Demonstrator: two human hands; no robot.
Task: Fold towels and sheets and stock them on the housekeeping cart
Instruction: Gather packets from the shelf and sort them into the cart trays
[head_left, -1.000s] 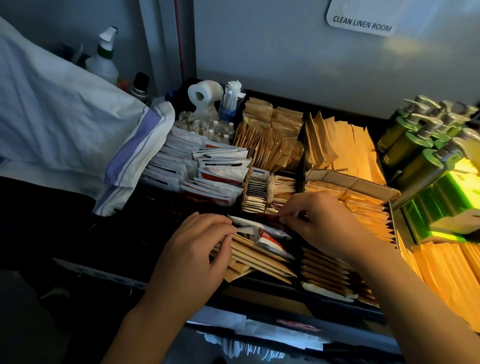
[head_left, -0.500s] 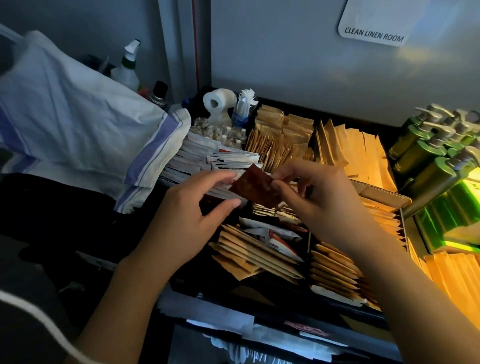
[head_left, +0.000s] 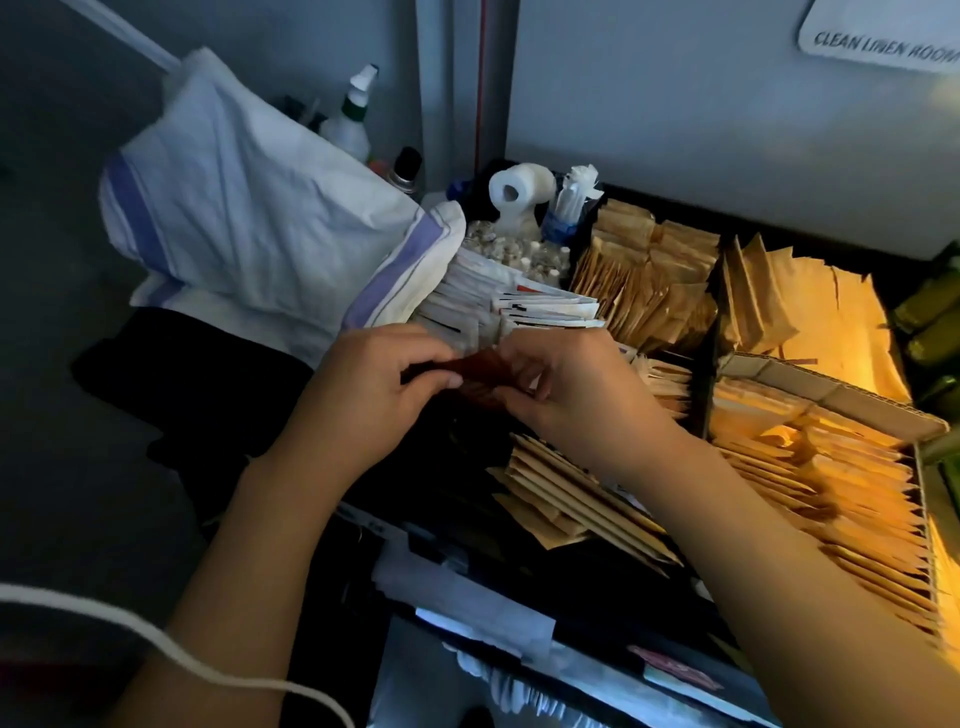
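A small dark red sachet (head_left: 480, 366) is pinched between my left hand (head_left: 374, 387) and my right hand (head_left: 566, 384), just above the left part of the cart's top tray (head_left: 826, 387). Both hands have fingers curled around the sachet's edges. Behind them stands a row of white packets (head_left: 519, 312). A white folded cloth with blue stripes (head_left: 260, 208) lies on the cart's left side, partly over the tray's corner.
Brown paper packets (head_left: 654, 280) fill several compartments; more lie in a cardboard box (head_left: 831, 395) at right. A toilet roll (head_left: 519, 189), spray bottle (head_left: 350, 119) and green pump bottles (head_left: 930, 322) stand at the back and right. A white cord (head_left: 130, 618) crosses bottom left.
My hands lifted a dark red sachet out of the tray and carried it left and back toward the white packets. The view has swung right and down.
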